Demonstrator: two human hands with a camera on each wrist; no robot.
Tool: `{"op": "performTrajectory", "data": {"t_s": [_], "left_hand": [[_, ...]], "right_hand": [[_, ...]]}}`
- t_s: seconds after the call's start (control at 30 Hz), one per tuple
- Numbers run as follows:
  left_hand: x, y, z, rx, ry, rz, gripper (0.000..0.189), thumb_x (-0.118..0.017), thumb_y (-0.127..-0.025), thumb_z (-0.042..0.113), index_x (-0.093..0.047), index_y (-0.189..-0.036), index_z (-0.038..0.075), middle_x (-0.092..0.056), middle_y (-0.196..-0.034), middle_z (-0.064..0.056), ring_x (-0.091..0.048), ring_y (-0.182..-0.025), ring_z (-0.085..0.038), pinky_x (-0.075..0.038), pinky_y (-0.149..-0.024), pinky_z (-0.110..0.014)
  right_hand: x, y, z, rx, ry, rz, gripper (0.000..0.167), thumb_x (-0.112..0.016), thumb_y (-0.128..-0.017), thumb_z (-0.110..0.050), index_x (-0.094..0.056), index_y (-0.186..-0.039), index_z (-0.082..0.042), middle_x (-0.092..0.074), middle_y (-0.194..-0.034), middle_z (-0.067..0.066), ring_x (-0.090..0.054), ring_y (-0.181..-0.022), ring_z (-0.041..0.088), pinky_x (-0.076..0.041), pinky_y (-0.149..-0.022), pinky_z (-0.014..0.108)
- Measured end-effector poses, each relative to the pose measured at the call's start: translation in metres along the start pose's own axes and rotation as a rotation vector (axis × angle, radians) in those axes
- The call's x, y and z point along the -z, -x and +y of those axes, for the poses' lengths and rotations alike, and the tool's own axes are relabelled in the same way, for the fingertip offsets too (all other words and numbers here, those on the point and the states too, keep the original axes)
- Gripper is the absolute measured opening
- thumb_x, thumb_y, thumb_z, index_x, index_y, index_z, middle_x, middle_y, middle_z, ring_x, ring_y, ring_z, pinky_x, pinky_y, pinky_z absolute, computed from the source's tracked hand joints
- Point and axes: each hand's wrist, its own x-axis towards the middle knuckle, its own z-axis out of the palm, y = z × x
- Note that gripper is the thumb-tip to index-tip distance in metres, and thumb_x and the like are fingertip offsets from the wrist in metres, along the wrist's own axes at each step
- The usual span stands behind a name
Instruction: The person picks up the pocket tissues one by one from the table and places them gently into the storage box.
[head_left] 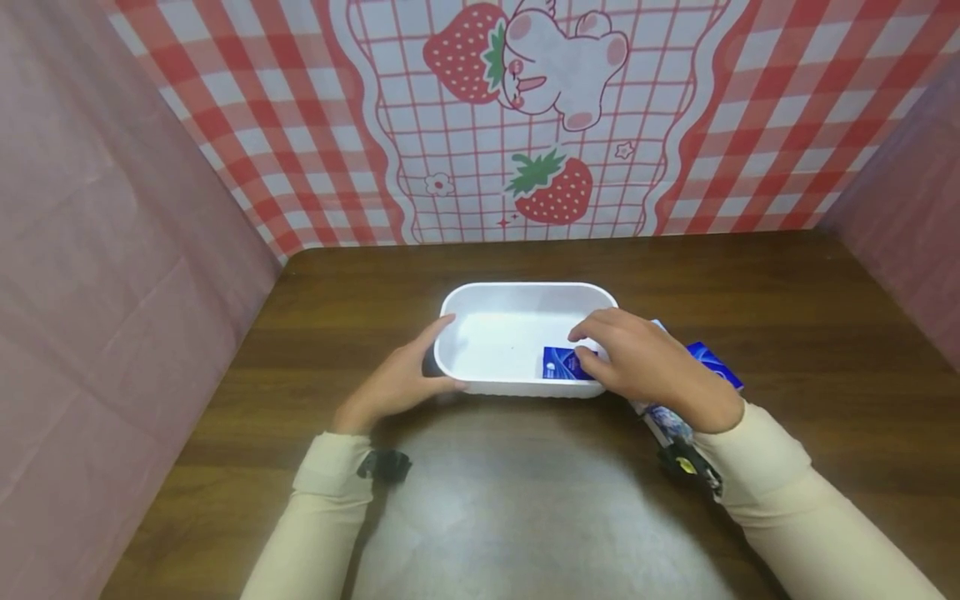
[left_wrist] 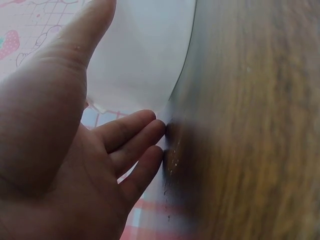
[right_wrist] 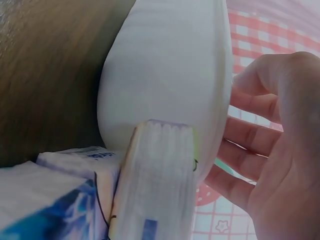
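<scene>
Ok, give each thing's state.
White rounded plastic bin: upright, uncovered.
Blue rectangular packet in bin: partly covered.
Blue rectangular packet outside bin: partly hidden.
Patterned blue-and-white packet outside bin: partly hidden.
Bare left hand: fingers extended.
Bare right hand: fingers bent, grip unclear.

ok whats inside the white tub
In the head view, a blue packet lies in the white tub, toward the near right. The right hand covers its right end, so that part and anything else beneath the hand can't be seen.

Open passage down into white tray (head_left: 517, 389), left of blue packet (head_left: 558, 363), right grip (head_left: 633, 354) blocking right end
</scene>
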Motion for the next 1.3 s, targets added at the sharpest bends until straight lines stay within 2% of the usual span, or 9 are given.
{"op": "performTrajectory", "data": {"t_s": [0.27,0.6,0.77,1.0,1.3], "left_hand": [[-0.001,0.001,0.000,0.011,0.006,-0.002,0.100,-0.079,-0.077,0.062,-0.022,-0.157,0.045,-0.034,-0.160,0.004,-0.035,-0.145,-0.020,-0.033,-0.113,-0.055],[-0.001,0.000,0.000,0.012,0.007,0.002,0.102,-0.079,-0.076,0.064,-0.023,-0.158,0.043,-0.034,-0.160,0.005,-0.035,-0.144,-0.020,-0.033,-0.112,-0.055],[-0.001,0.000,-0.002,-0.001,0.004,0.009,0.103,-0.078,-0.076,0.063,-0.023,-0.159,0.038,-0.034,-0.160,0.005,-0.035,-0.144,-0.020,-0.034,-0.112,-0.055],[-0.001,0.000,-0.002,-0.003,0.001,0.011,0.102,-0.078,-0.077,0.062,-0.023,-0.159,0.038,-0.034,-0.160,0.006,-0.034,-0.145,-0.020,-0.033,-0.113,-0.055],[-0.002,-0.001,0.000,-0.006,-0.008,0.013,0.102,-0.078,-0.077,0.063,-0.023,-0.159,0.038,-0.033,-0.160,0.007,-0.034,-0.145,-0.019,-0.033,-0.113,-0.054]], "right_hand": [[0.002,0.008,0.000,0.000,-0.008,0.021,0.025,-0.066,-0.094,-0.020,-0.072,-0.115,-0.008,-0.068,-0.116,0.006,-0.061,-0.113,0.026,-0.052,-0.095,0.051],[0.003,0.017,0.001,-0.028,-0.035,0.047,0.025,-0.068,-0.094,-0.020,-0.071,-0.116,-0.010,-0.067,-0.119,0.007,-0.058,-0.116,0.028,-0.051,-0.095,0.054],[0.004,0.020,0.002,-0.012,-0.042,0.070,0.023,-0.068,-0.093,-0.019,-0.072,-0.114,-0.009,-0.068,-0.115,0.007,-0.060,-0.111,0.027,-0.052,-0.092,0.055],[0.004,0.024,0.001,-0.011,-0.038,0.107,0.022,-0.069,-0.092,-0.015,-0.072,-0.112,-0.008,-0.068,-0.112,0.008,-0.060,-0.104,0.026,-0.053,-0.091,0.054],[0.006,0.029,0.003,0.004,-0.029,0.136,0.021,-0.068,-0.092,-0.013,-0.072,-0.112,-0.007,-0.068,-0.108,0.007,-0.055,-0.091,0.021,-0.053,-0.081,0.044]]}}
